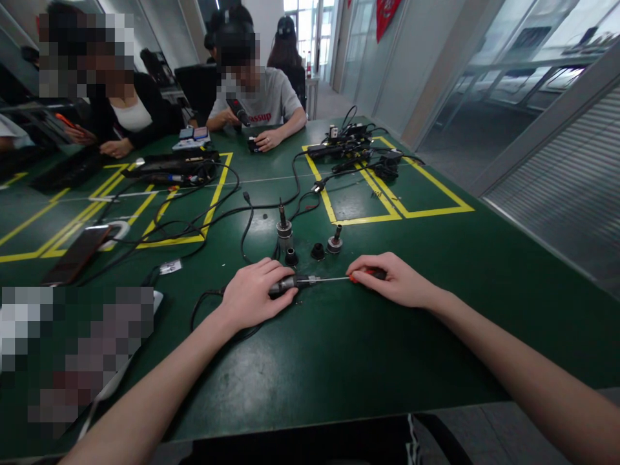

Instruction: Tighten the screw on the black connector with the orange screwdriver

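My left hand [259, 290] is wrapped over a dark, corded, cylindrical tool [285, 285] lying along the green table, its narrow end facing right. In my right hand [390, 279] is a screwdriver [356, 278] with a red and black handle. The screwdriver's thin metal shaft runs level to the left, and its tip meets the tool's narrow end; whether it sits inside cannot be made out. Just behind stand a metal and black cylindrical part [284, 229] with a thin tip, a shorter similar part [335, 240], and two small black caps, one a ring-shaped cap [318, 251].
Black cables [227, 210] wind across the table's left half. A phone [80, 254] and a blurred flat device [130, 342] lie left. A pile of black electronics [351, 145] sits in yellow-taped boxes at the back right. Across the table, a person [264, 97] holds a power tool.
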Demonstrator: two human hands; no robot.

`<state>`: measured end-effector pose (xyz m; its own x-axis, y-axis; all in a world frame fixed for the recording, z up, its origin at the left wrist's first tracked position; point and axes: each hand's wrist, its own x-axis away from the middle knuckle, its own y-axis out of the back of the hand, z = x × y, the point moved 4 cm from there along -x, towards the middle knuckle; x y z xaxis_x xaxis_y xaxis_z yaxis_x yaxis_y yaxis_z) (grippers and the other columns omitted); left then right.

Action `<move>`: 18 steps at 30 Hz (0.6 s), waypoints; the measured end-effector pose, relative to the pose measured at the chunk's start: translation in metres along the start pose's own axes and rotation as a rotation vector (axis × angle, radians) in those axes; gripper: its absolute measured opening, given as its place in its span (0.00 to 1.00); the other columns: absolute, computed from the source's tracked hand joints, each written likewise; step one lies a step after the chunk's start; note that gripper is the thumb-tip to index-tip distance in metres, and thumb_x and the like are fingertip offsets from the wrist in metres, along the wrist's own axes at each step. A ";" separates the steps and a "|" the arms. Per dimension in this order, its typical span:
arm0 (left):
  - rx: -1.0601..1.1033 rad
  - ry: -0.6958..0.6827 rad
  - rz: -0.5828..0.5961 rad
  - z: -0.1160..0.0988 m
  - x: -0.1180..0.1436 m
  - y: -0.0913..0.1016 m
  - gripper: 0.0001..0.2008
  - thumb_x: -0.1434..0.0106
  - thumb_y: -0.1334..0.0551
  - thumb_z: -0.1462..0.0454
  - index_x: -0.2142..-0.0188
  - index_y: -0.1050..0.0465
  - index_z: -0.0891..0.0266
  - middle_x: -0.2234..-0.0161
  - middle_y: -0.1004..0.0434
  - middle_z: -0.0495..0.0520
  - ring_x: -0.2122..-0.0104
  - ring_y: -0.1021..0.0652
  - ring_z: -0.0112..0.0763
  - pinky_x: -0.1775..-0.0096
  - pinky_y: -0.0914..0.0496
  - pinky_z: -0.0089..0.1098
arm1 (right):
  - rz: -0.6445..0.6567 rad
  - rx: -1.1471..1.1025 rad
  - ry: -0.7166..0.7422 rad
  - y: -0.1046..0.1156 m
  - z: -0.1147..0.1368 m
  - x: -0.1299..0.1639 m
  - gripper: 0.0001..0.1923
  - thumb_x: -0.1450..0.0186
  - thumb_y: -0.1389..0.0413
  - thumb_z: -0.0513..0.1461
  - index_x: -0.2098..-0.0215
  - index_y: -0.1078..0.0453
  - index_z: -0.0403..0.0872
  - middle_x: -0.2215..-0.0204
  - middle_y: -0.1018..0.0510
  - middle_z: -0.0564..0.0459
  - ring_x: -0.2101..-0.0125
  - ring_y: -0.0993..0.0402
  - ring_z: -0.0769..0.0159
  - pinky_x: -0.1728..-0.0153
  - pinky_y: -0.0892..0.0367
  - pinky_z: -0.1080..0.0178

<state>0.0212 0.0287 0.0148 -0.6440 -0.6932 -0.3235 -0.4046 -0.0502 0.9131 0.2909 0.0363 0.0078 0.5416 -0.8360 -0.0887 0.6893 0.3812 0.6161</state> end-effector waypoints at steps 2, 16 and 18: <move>-0.002 0.000 -0.005 0.000 0.000 0.000 0.11 0.30 0.37 0.58 0.54 0.22 0.61 0.60 0.17 0.54 0.61 0.19 0.37 0.61 0.24 0.36 | -0.018 -0.029 0.000 0.001 -0.001 0.000 0.14 0.29 0.43 0.47 0.59 0.21 0.46 0.69 0.18 0.50 0.70 0.23 0.64 0.69 0.30 0.63; 0.000 -0.014 -0.032 0.001 0.001 0.000 0.11 0.31 0.37 0.58 0.54 0.21 0.61 0.61 0.17 0.53 0.62 0.19 0.37 0.61 0.24 0.36 | -0.007 -0.011 0.033 0.000 -0.003 0.002 0.16 0.25 0.49 0.45 0.50 0.23 0.46 0.74 0.22 0.54 0.77 0.30 0.68 0.75 0.37 0.65; 0.002 -0.013 -0.035 0.000 0.001 0.000 0.11 0.31 0.37 0.58 0.54 0.22 0.61 0.61 0.17 0.53 0.62 0.19 0.37 0.61 0.24 0.36 | -0.004 -0.015 0.043 0.001 -0.003 0.003 0.15 0.27 0.46 0.45 0.49 0.23 0.46 0.72 0.21 0.53 0.75 0.28 0.67 0.73 0.35 0.65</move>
<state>0.0205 0.0283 0.0142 -0.6383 -0.6814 -0.3582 -0.4281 -0.0725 0.9008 0.2945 0.0352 0.0058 0.5585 -0.8201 -0.1246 0.6984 0.3838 0.6041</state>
